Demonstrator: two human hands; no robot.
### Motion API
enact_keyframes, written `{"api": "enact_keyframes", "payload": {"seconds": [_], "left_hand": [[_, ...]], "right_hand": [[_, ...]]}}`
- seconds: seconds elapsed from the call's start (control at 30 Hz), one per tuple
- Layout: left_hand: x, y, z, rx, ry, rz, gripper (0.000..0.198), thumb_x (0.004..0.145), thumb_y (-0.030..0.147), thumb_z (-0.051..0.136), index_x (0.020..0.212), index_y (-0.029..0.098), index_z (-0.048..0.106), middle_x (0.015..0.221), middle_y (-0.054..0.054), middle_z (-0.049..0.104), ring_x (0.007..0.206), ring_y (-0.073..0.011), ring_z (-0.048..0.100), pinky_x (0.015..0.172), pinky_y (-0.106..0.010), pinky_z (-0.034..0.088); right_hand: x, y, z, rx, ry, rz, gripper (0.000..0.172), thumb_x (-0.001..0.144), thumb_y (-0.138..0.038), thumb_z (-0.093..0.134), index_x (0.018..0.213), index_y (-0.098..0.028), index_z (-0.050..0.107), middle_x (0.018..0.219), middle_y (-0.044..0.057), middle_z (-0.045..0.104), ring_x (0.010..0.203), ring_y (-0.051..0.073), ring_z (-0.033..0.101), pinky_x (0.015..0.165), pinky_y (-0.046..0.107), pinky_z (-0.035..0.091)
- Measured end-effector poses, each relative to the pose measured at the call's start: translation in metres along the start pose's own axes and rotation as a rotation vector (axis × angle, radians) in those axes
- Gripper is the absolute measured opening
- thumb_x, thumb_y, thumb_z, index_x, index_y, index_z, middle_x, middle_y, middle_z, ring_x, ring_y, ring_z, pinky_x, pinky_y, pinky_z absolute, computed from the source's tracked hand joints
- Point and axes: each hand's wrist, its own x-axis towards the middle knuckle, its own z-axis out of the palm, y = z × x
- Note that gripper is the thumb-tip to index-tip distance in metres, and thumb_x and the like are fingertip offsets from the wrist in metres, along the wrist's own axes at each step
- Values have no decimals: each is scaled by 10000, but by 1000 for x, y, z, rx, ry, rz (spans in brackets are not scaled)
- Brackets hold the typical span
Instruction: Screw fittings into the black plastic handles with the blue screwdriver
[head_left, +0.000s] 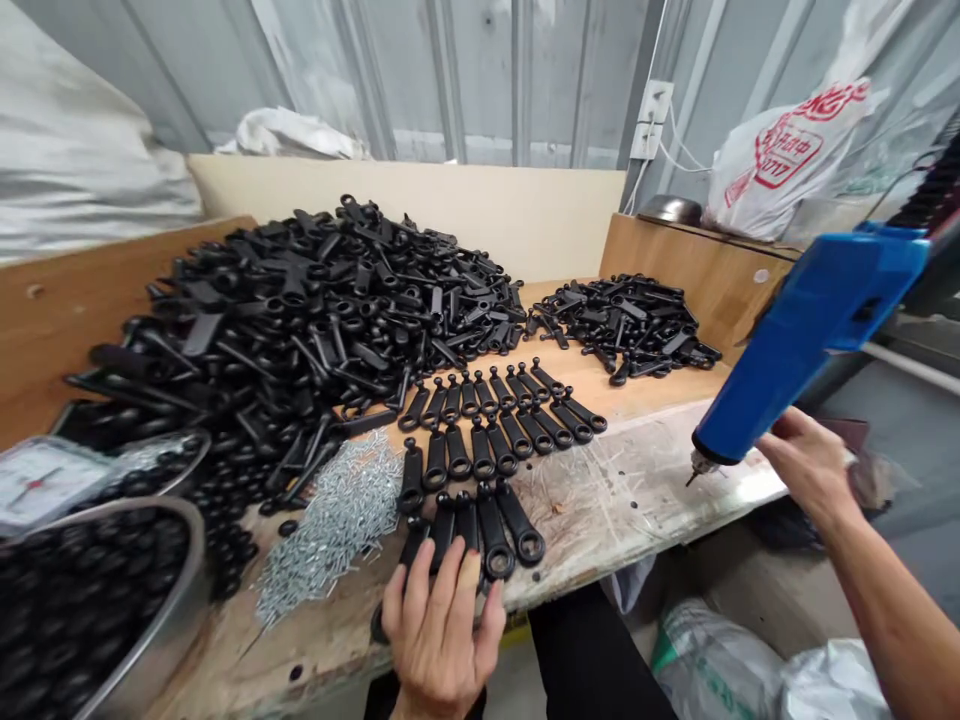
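Note:
My left hand (442, 625) lies with fingers stretched over the front row of black plastic levers (495, 530), each with a ring at one end and a small ball at the other. Its fingertips touch the levers at the left of that row. Two more rows of levers (480, 450) stand behind. A blue electric screwdriver (787, 345) hangs at the right, bit pointing down over the board. My right hand (810, 465) is just behind the screwdriver's lower end. Its fingertips are hidden by the tool, so I cannot tell whether it grips anything.
Large heaps of black levers (315, 300) and a smaller pile (630, 320) cover the back. Silver screws (337, 510) lie at left, beside a metal bowl (187, 590) of black balls and a scale (45, 480). A white bag (787, 160) sits at right rear.

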Motion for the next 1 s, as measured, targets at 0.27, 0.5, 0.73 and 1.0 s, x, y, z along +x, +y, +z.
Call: {"api": "enact_keyframes", "payload": {"seconds": [0.27,0.5,0.73,1.0], "left_hand": [[9,8,0,-32,21,-60,293,717,192,673,994,109,622,1012,-121,664,1115,-317,536,985,-470,355],[7,5,1,14,-3,20,371,686,180,696,1036,96,605,1041,-140,651,1126,-340,521,973,-487,362],[4,5,2,47,-20,33,372,689,183,697,1040,99,609,1060,-141,645,1136,-333,516,986,-489,355],[5,3,1,12,4,18,358,682,180,708,1021,101,626,1036,-138,654,1146,-323,512,992,-468,354]], "right_hand": [[-127,-7,-70,245,-349,-42,275,698,-544,631,870,-333,597,831,80,609,734,237,578,595,339,460],[-85,-113,2,333,-895,-478,130,726,-193,551,856,-188,561,750,-14,562,667,135,484,580,230,380],[-39,-187,104,318,-1235,-611,233,605,-50,600,815,-140,641,777,-23,588,614,108,519,551,195,377],[-62,-168,104,227,-655,-710,415,670,-106,649,1078,-171,614,985,32,591,727,132,545,630,223,389]]}}
